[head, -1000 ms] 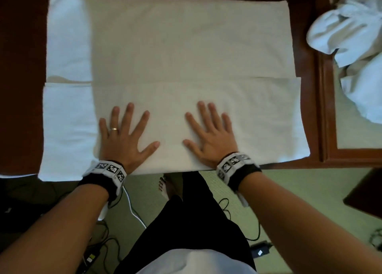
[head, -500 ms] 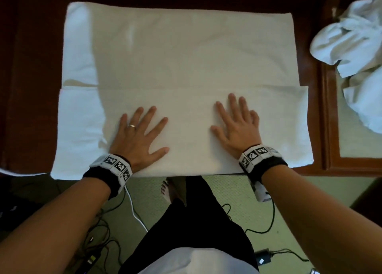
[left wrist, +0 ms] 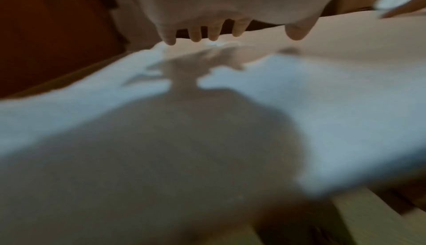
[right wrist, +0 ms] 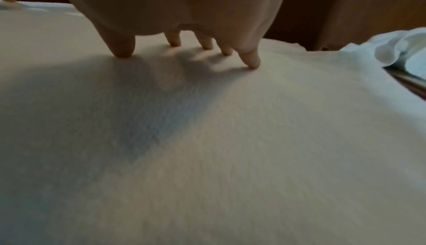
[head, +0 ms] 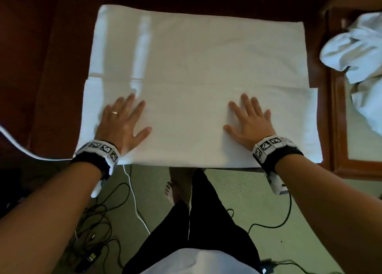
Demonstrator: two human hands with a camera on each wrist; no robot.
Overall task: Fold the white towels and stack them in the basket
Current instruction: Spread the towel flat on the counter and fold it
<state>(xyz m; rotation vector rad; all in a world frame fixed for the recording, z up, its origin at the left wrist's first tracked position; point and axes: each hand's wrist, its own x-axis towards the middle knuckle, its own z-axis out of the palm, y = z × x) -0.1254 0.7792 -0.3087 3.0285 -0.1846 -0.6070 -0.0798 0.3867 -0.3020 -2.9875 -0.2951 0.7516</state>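
From the head view the white towel (head: 198, 71) lies spread on the dark desk (head: 51, 77), its near part doubled over; the left hand (head: 122, 122) and right hand (head: 250, 120) press flat on that doubled part, fingers spread, gripping nothing; a crumpled towel heap (head: 355, 52) sits right of the towel; from the left wrist, blurred fingers (left wrist: 196, 34) reach straight down to the cloth; from the right wrist, fingertips (right wrist: 252, 61) dent soft pile; it looks light and limp, best pinched at the corners.

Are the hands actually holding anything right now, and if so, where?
Nothing is held. The left hand and right hand lie flat with spread fingers on the folded near part of the white towel, pressing it, not gripping.
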